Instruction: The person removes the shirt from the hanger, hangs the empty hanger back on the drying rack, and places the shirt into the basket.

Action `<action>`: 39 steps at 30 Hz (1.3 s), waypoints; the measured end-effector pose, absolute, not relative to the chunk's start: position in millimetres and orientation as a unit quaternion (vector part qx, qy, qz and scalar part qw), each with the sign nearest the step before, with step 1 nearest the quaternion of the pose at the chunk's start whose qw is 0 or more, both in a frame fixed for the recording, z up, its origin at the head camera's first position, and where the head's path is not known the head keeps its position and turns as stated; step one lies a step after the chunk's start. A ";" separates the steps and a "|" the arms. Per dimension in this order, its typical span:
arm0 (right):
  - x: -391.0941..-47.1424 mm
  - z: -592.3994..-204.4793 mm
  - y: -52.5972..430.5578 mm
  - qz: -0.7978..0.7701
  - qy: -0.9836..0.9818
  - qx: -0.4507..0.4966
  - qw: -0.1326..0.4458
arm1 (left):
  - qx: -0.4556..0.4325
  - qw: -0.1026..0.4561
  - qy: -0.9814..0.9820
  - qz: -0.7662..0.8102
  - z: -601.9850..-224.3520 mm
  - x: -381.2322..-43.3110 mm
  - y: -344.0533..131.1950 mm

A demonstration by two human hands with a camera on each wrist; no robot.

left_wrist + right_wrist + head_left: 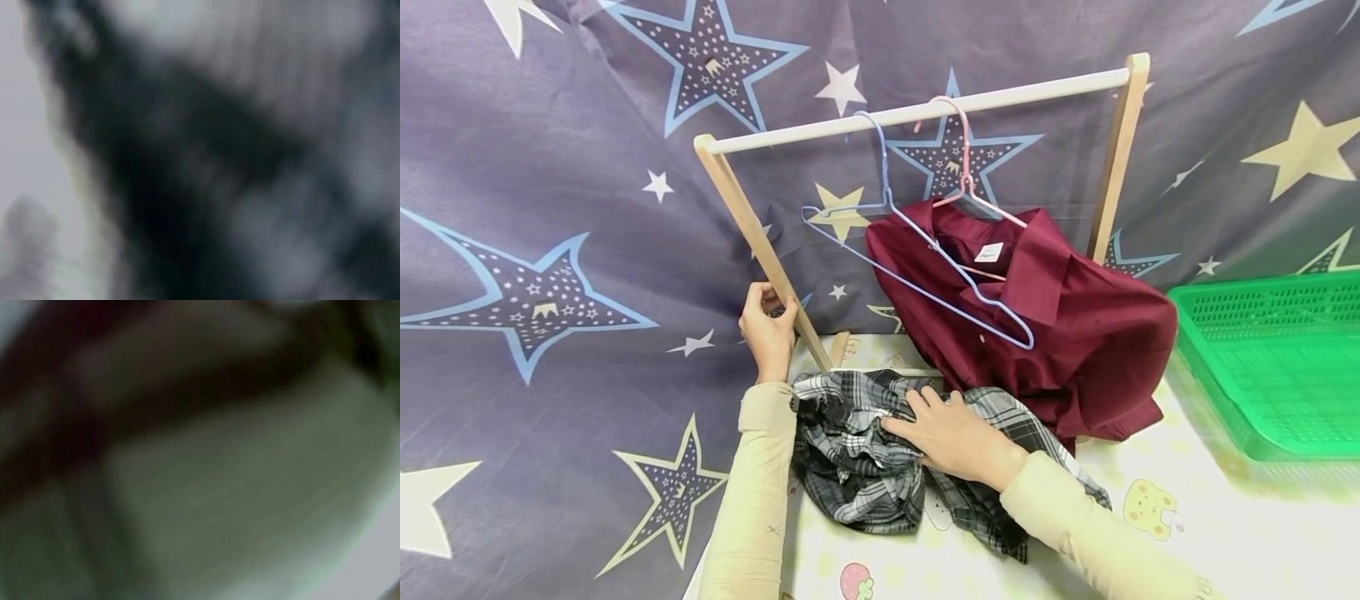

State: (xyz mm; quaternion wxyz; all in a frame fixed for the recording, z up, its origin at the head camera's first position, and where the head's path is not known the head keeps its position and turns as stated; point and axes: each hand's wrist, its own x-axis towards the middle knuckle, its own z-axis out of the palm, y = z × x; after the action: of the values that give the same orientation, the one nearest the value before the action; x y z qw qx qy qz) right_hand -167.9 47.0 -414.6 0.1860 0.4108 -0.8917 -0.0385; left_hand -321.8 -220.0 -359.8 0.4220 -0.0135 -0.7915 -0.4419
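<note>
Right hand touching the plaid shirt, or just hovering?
Touching. Head view shows it: the right hand lies on the rumpled plaid shirt, with no visible gap to the cloth. Wrist views are too blurred.

My head view comes in bright and mostly crisp, though I can't tell the light's source. The surface [1262, 533] burns to white glare toward four o'clock; the curtain [587, 400] looks dim, and shadows darken the shirt's [865, 500] folds. My left wrist feed is all blur, pale at nine o'clock; my right is murky, unfocused, brightest at four.
</note>
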 end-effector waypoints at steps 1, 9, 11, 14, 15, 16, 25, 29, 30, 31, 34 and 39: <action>-166.5 -412.4 49.2 -0.040 -0.890 0.411 0.193 | -0.014 0.421 -0.791 -0.443 -359.8 -321.6 -220.3; -160.2 -403.9 66.7 -0.042 -0.887 0.408 0.214 | -0.013 0.414 -0.788 -0.455 -358.6 -320.8 -220.7; -159.0 -403.2 70.6 -0.042 -0.887 0.407 0.215 | -0.012 0.411 -0.788 -0.458 -358.4 -321.3 -220.2; -157.3 -403.2 75.2 -0.040 -0.889 0.404 0.210 | -0.010 0.406 -0.791 -0.458 -358.6 -321.6 -221.1; -156.6 -403.7 76.5 -0.038 -0.891 0.403 0.206 | -0.010 0.405 -0.791 -0.458 -358.5 -320.9 -221.8; -156.4 -404.4 77.9 -0.036 -0.892 0.401 0.204 | -0.010 0.403 -0.792 -0.459 -358.5 -320.5 -222.3; -150.0 -403.4 104.1 -0.033 -0.899 0.388 0.203 | -0.005 0.394 -0.795 -0.462 -355.3 -319.8 -220.7; -145.0 -398.2 118.1 -0.027 -0.897 0.389 0.206 | -0.002 0.395 -0.797 -0.457 -355.1 -320.5 -221.0; -143.9 -396.5 121.1 -0.024 -0.897 0.391 0.206 | -0.003 0.396 -0.797 -0.456 -355.2 -320.9 -221.3; -142.6 -394.3 123.9 -0.022 -0.897 0.392 0.204 | -0.004 0.397 -0.796 -0.456 -355.1 -320.8 -221.3; -138.6 -386.8 131.5 -0.013 -0.897 0.395 0.197 | -0.007 0.397 -0.796 -0.457 -355.2 -320.3 -221.0; -133.2 -376.9 144.3 -0.006 -0.901 0.395 0.178 | 0.001 0.397 -0.800 -0.450 -356.4 -320.5 -219.2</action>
State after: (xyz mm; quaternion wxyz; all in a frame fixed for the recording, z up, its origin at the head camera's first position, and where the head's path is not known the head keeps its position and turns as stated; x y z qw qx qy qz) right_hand -133.2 144.3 -376.9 0.1780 0.3947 -0.9014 -0.0059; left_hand -320.5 -219.2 -356.4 0.3973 0.0011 -0.8001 -0.4495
